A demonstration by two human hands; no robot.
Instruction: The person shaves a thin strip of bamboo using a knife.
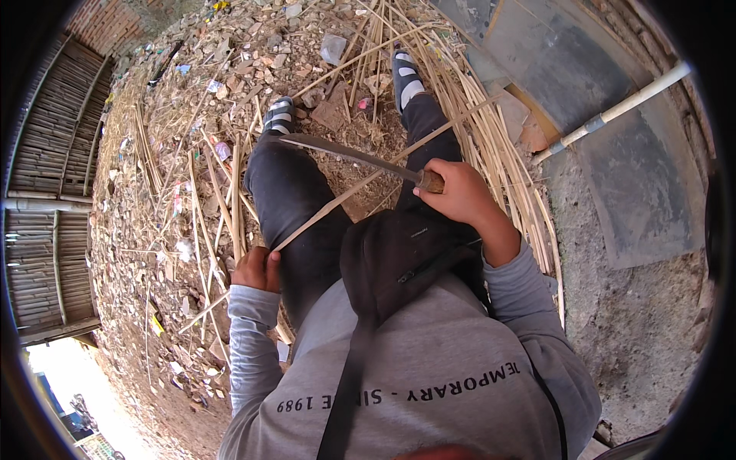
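Observation:
A long pale bamboo strip (pixel 328 208) runs aslant across my lap, its lower part closed in my left hand (pixel 257 270) beside my left thigh. Fingers wrapped round a wooden handle, my right hand (pixel 458 192) grips a machete (pixel 349 155) above my right thigh. Its dark blade points left toward my left knee and crosses the strip; whether the two touch, I cannot tell. Past the crossing, the strip slants up over my right leg toward a heap of cut bamboo strips (pixel 502 172). A black shoulder bag (pixel 387 257) rests on my lap.
Rubble and litter (pixel 165 253) cover the ground, with loose strips (pixel 236 195) left of my legs. Slatted bamboo panels (pixel 50 115) stand at the far left. On the right are dark flat slabs (pixel 644 184) and a pale pole (pixel 625 103).

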